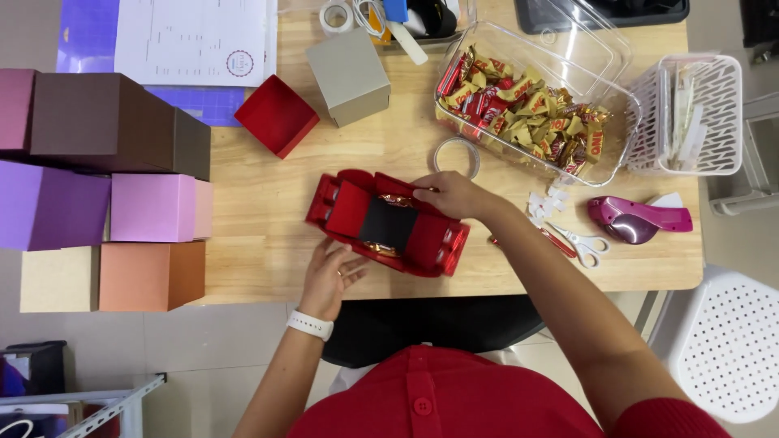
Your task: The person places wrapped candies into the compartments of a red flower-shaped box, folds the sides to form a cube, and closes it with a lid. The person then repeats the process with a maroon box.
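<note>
A red cardboard box lies unfolded on the wooden table, flaps spread, with a dark panel at its middle and gold-wrapped candies showing at the panel's top and bottom edges. My right hand rests on the box's upper right part, fingers curled at a candy. My left hand, with a white wristband, touches the box's lower left edge with fingers apart.
A clear plastic tub of red and gold wrapped candies stands at the back right, beside a white basket. Scissors, a purple tape dispenser, a tape roll, and red and grey boxes lie around. Stacked coloured boxes fill the left.
</note>
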